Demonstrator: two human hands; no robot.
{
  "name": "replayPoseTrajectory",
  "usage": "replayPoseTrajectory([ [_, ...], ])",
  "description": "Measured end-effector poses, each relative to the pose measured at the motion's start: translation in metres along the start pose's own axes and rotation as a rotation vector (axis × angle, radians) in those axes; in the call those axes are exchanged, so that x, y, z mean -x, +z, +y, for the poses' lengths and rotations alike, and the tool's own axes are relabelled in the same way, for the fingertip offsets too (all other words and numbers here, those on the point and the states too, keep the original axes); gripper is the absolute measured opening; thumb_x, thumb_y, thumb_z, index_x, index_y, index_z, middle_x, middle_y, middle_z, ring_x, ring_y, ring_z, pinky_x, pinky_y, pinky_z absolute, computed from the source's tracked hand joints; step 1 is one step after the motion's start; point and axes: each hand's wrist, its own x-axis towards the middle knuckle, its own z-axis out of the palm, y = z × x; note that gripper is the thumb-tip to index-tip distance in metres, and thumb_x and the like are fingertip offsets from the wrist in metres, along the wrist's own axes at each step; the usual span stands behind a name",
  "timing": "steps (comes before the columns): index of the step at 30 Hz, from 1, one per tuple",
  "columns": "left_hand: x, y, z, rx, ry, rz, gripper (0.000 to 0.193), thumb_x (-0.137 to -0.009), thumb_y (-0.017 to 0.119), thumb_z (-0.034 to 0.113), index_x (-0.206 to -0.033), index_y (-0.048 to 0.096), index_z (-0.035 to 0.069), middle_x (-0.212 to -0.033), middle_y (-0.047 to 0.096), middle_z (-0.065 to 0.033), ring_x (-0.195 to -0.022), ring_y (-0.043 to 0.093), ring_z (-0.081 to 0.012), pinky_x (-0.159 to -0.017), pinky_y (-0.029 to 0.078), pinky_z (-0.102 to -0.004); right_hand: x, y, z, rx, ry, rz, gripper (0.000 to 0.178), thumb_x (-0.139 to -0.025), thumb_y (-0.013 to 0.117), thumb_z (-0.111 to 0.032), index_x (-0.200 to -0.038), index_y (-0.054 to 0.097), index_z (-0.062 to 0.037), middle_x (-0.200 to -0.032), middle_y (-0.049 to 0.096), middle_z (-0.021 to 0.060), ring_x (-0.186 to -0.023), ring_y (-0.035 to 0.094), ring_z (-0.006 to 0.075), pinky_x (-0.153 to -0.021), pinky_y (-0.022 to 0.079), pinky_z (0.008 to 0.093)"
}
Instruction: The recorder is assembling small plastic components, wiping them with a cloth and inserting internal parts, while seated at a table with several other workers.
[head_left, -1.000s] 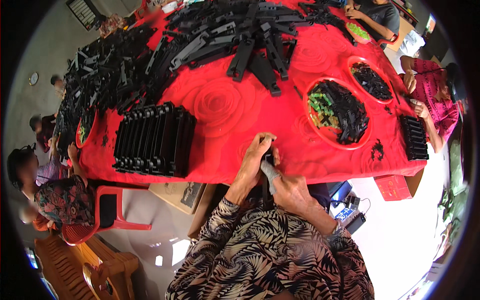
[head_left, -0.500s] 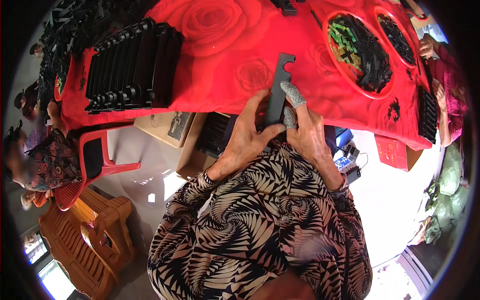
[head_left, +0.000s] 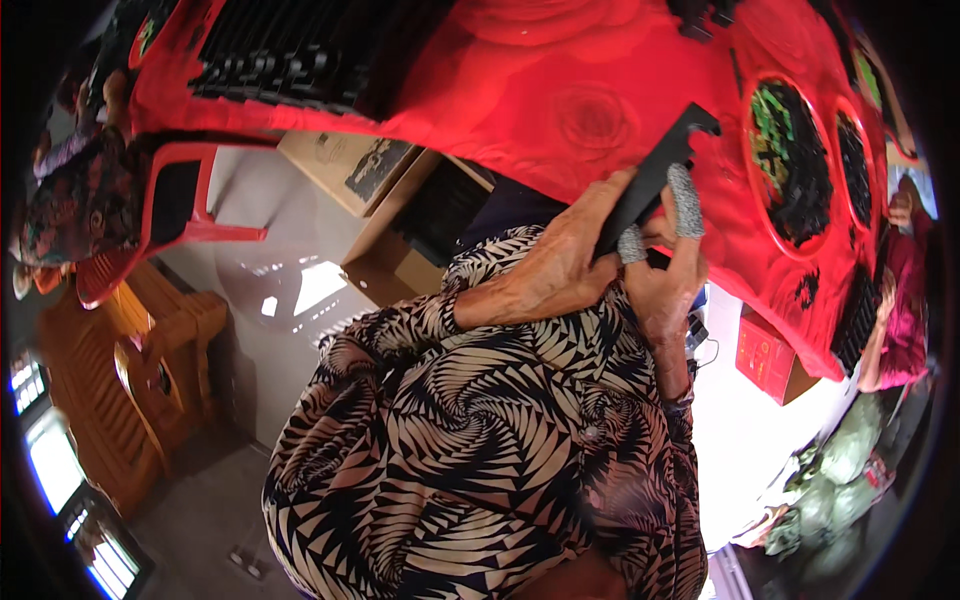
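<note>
Between my two hands, at the near edge of the red-covered table [head_left: 470, 110], slants a long flat black plastic strip [head_left: 660, 165] with a notched far end. My left hand [head_left: 565, 255] is closed on its near left side, fingers along the edge and thumb across. On the other side, my right hand [head_left: 668, 285] grips it too, with grey fabric covers on two fingertips. The strip's near end is hidden by the hands.
Stacked black strips [head_left: 290, 65] lie on the table at the far left. To the right stand a red-rimmed basket [head_left: 826, 235] of small green and black parts and a second basket. Below are an open cardboard box [head_left: 385, 270], a red chair [head_left: 215, 190] and a red box [head_left: 770, 355]. Other people sit at both sides.
The view has swung, so the table now slopes down to the right. The strip tilts further right, and my hands have shifted right in the picture, both staying on it.
</note>
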Motion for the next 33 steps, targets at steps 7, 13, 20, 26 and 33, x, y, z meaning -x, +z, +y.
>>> replayPoseTrajectory([
  [7, 0.005, 0.002, -0.015, 0.089, 0.105, 0.057, 0.068, -0.081, 0.058, -0.008, -0.144, 0.033, -0.003, -0.134, 0.05, -0.023, -0.125, 0.053, -0.0327, -0.104, 0.043, -0.0377, 0.003, 0.0, 0.003, 0.268, -0.297, 0.135, 0.064, -0.077, 0.079, -0.002, -0.134, 0.052, 0.0029, -0.106, 0.072, 0.0151, -0.062, 0.066, 0.0164, -0.06, 0.055, 0.0284],
  [13, 0.032, -0.04, -0.042, -0.177, 0.186, 0.384, 0.055, -0.085, 0.062, 0.004, -0.136, 0.041, -0.002, -0.119, 0.057, -0.0189, -0.109, 0.058, -0.0271, -0.095, 0.046, -0.0359, -0.011, 0.004, -0.007, 0.17, -0.405, 0.21, 0.062, -0.081, 0.076, 0.0, -0.132, 0.041, 0.0099, -0.12, 0.064, 0.027, -0.063, 0.066, 0.0212, -0.054, 0.055, 0.0276],
  [20, 0.168, -0.087, -0.133, -0.316, -0.466, 0.597, 0.04, -0.092, 0.057, 0.021, -0.125, 0.047, 0.001, -0.102, 0.057, -0.0209, -0.086, 0.06, -0.0354, -0.08, 0.049, -0.0399, -0.01, 0.005, 0.005, 0.217, -0.103, 0.208, 0.04, -0.086, 0.07, 0.002, -0.123, 0.056, 0.0081, -0.115, 0.069, 0.0171, -0.067, 0.064, 0.0169, -0.06, 0.056, 0.0276],
  [26, 0.31, -0.052, -0.327, -0.467, -0.623, 0.949, 0.028, -0.098, 0.046, 0.025, -0.097, 0.056, -0.001, -0.075, 0.053, -0.0187, -0.069, 0.055, -0.0362, -0.062, 0.042, -0.0443, -0.01, 0.01, 0.015, 0.227, -0.153, 0.164, 0.031, -0.086, 0.072, 0.0, -0.115, 0.064, 0.0053, -0.109, 0.071, 0.0159, -0.083, 0.069, 0.024, -0.063, 0.058, 0.0306],
  [33, 0.3, -0.081, -0.439, -0.313, -1.225, 0.855, 0.039, -0.09, 0.055, 0.032, -0.077, 0.062, -0.005, -0.083, 0.065, -0.0273, -0.084, 0.065, -0.0439, -0.069, 0.048, -0.0481, -0.009, 0.012, 0.012, 0.382, -0.219, 0.032, 0.022, -0.085, 0.07, 0.002, -0.107, 0.068, 0.0016, -0.106, 0.07, 0.0173, -0.091, 0.069, 0.0294, -0.07, 0.06, 0.0343],
])
